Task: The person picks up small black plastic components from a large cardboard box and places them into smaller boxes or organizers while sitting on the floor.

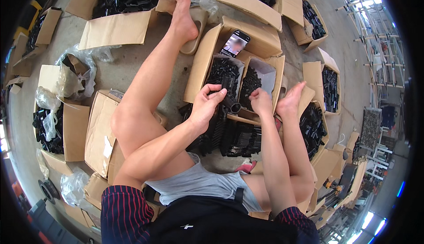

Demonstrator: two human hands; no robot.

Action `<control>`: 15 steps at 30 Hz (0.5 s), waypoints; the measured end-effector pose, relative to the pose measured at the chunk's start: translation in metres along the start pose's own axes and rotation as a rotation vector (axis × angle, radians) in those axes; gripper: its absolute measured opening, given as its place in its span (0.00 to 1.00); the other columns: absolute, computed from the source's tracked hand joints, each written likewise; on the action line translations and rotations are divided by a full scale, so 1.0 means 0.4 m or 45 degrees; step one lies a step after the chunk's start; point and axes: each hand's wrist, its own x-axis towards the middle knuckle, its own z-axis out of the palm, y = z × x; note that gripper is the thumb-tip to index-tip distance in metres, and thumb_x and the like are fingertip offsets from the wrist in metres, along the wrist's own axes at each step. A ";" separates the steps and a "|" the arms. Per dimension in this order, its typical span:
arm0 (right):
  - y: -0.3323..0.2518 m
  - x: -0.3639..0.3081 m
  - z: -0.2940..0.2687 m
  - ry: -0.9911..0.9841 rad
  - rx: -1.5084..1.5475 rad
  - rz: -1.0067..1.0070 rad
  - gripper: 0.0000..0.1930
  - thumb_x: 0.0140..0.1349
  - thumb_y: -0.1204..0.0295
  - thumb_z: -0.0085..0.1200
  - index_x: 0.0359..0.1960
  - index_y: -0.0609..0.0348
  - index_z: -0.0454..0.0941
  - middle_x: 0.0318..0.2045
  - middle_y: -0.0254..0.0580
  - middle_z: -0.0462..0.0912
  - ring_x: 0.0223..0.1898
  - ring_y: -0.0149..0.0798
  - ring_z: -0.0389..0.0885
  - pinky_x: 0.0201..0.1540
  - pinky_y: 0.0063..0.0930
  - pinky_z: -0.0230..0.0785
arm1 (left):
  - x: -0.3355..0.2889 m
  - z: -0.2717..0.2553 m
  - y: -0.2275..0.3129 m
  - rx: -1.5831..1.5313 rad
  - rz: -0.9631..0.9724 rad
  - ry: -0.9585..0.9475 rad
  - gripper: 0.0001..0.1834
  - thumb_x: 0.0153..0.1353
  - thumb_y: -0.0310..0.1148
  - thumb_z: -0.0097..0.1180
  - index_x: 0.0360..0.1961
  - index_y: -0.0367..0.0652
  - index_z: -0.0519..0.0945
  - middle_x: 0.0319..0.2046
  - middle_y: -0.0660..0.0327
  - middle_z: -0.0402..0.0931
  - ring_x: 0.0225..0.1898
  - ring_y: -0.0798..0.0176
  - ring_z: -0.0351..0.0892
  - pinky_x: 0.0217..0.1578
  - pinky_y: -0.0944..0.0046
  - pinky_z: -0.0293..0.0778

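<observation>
One shiny black tubular part (230,94) is in the left hand (206,106), whose fingers are clamped on it, thumb on the near side. It is raised over the near edge of an open brown cardboard box (202,69), in front of the box's left inner compartment. Its long axis runs roughly front to back, from the person's side toward the box's far edge, with the near end slanting slightly right. The round, ring-like end points toward the person; the narrower end points toward the far edge.

The right hand (261,102) is over the near edge of the right compartment. Its fingers are curled inward; I cannot tell whether they are closed on a piece.

The box holds two grey-lined compartments: the left has a heap of black parts (221,69), the right a heap of tiny black pieces (251,81), both too many to count. One smartphone with a lit screen (235,43) leans at the box's far left corner. Below the near edge, on the grey concrete floor (174,74), are rows of slender black parts (245,139), their number unclear.

At least seven more open brown cardboard boxes of black parts stand around, among them one beyond the far left corner (115,28) and one well to the left (76,131). Two bare feet, left (183,23) and right (290,100), flank the central box.
</observation>
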 end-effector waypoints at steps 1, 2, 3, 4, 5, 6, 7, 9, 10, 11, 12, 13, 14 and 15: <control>-0.005 -0.010 -0.008 0.019 0.321 -0.023 0.07 0.63 0.73 0.63 0.41 0.60 0.84 0.37 0.51 0.88 0.40 0.45 0.87 0.45 0.37 0.79 | 0.000 0.003 0.000 -0.008 0.010 -0.011 0.14 0.68 0.32 0.63 0.52 0.42 0.75 0.35 0.67 0.85 0.29 0.81 0.74 0.27 0.75 0.65; -0.011 -0.020 -0.015 0.040 0.643 -0.045 0.08 0.65 0.74 0.60 0.43 0.62 0.83 0.37 0.49 0.88 0.39 0.41 0.87 0.44 0.33 0.79 | -0.001 0.009 0.001 -0.001 0.069 -0.012 0.14 0.69 0.30 0.62 0.52 0.41 0.74 0.36 0.65 0.85 0.31 0.80 0.75 0.30 0.75 0.68; -0.022 -0.037 -0.027 0.066 0.964 -0.063 0.08 0.68 0.74 0.58 0.45 0.63 0.83 0.38 0.47 0.89 0.38 0.37 0.87 0.43 0.30 0.79 | -0.005 0.018 0.005 0.006 0.123 -0.015 0.13 0.69 0.29 0.61 0.52 0.40 0.74 0.37 0.64 0.85 0.33 0.79 0.77 0.32 0.75 0.70; -0.057 -0.065 -0.046 0.027 1.028 -0.109 0.09 0.69 0.75 0.56 0.47 0.64 0.82 0.38 0.46 0.88 0.38 0.34 0.86 0.43 0.27 0.78 | -0.006 0.020 0.004 0.015 0.181 -0.009 0.13 0.69 0.27 0.61 0.52 0.39 0.74 0.37 0.62 0.85 0.35 0.78 0.78 0.35 0.75 0.72; -0.153 -0.098 -0.056 -0.075 1.114 -0.198 0.09 0.71 0.76 0.54 0.49 0.65 0.81 0.39 0.45 0.88 0.38 0.31 0.85 0.42 0.24 0.78 | -0.028 -0.014 0.021 0.035 0.250 0.067 0.12 0.70 0.24 0.59 0.52 0.36 0.74 0.39 0.59 0.85 0.40 0.76 0.80 0.42 0.75 0.75; -0.154 -0.136 -0.101 -0.041 1.150 -0.205 0.10 0.72 0.77 0.52 0.51 0.66 0.79 0.39 0.43 0.88 0.38 0.28 0.84 0.42 0.22 0.77 | -0.003 0.013 -0.005 0.044 0.242 -0.004 0.12 0.70 0.24 0.59 0.51 0.35 0.74 0.40 0.59 0.85 0.40 0.76 0.80 0.42 0.75 0.75; -0.178 -0.162 -0.116 -0.059 1.155 -0.225 0.10 0.72 0.76 0.52 0.51 0.65 0.79 0.40 0.43 0.88 0.38 0.29 0.84 0.42 0.22 0.78 | -0.006 0.018 -0.004 0.064 0.271 -0.008 0.12 0.70 0.24 0.59 0.51 0.35 0.74 0.40 0.58 0.85 0.40 0.76 0.80 0.42 0.75 0.75; -0.230 -0.209 -0.133 -0.082 1.199 -0.232 0.09 0.72 0.75 0.55 0.49 0.66 0.79 0.39 0.44 0.89 0.38 0.29 0.85 0.42 0.22 0.77 | -0.004 0.018 -0.011 0.060 0.341 -0.025 0.11 0.69 0.22 0.59 0.50 0.34 0.74 0.41 0.57 0.86 0.43 0.75 0.81 0.43 0.74 0.77; -0.242 -0.219 -0.128 -0.037 1.191 -0.240 0.08 0.71 0.75 0.55 0.48 0.66 0.78 0.38 0.44 0.89 0.38 0.29 0.85 0.42 0.22 0.77 | -0.003 0.020 -0.013 0.069 0.369 -0.039 0.11 0.69 0.22 0.59 0.50 0.33 0.74 0.41 0.56 0.85 0.44 0.74 0.82 0.43 0.73 0.77; -0.252 -0.226 -0.122 0.006 1.183 -0.247 0.08 0.71 0.75 0.56 0.47 0.66 0.78 0.37 0.45 0.89 0.37 0.29 0.85 0.42 0.22 0.77 | -0.004 0.021 -0.015 0.076 0.396 -0.054 0.11 0.69 0.22 0.59 0.50 0.33 0.74 0.42 0.56 0.85 0.44 0.73 0.82 0.44 0.73 0.78; -0.261 -0.231 -0.118 0.050 1.172 -0.254 0.07 0.70 0.75 0.57 0.46 0.66 0.78 0.36 0.45 0.89 0.37 0.29 0.86 0.42 0.22 0.77 | -0.005 0.022 -0.017 0.082 0.423 -0.069 0.11 0.69 0.21 0.59 0.50 0.33 0.74 0.42 0.55 0.85 0.45 0.73 0.82 0.45 0.72 0.78; -0.270 -0.234 -0.117 0.062 1.181 -0.221 0.07 0.68 0.76 0.59 0.44 0.66 0.77 0.35 0.44 0.89 0.37 0.29 0.86 0.42 0.22 0.76 | -0.006 0.023 -0.019 0.098 0.449 -0.069 0.11 0.68 0.21 0.59 0.50 0.32 0.74 0.43 0.55 0.85 0.45 0.72 0.82 0.46 0.72 0.79; -0.276 -0.237 -0.122 0.074 1.100 -0.218 0.07 0.68 0.76 0.60 0.44 0.66 0.78 0.35 0.44 0.89 0.37 0.30 0.86 0.42 0.23 0.76 | -0.008 0.023 -0.020 0.113 0.475 -0.069 0.11 0.68 0.21 0.59 0.50 0.32 0.74 0.43 0.55 0.85 0.46 0.72 0.82 0.46 0.71 0.79; -0.283 -0.243 -0.127 0.085 1.019 -0.213 0.08 0.67 0.76 0.61 0.44 0.67 0.78 0.35 0.44 0.89 0.37 0.30 0.86 0.42 0.23 0.76 | -0.011 0.023 -0.022 0.128 0.500 -0.067 0.11 0.68 0.21 0.59 0.50 0.32 0.74 0.44 0.54 0.85 0.46 0.71 0.83 0.47 0.71 0.79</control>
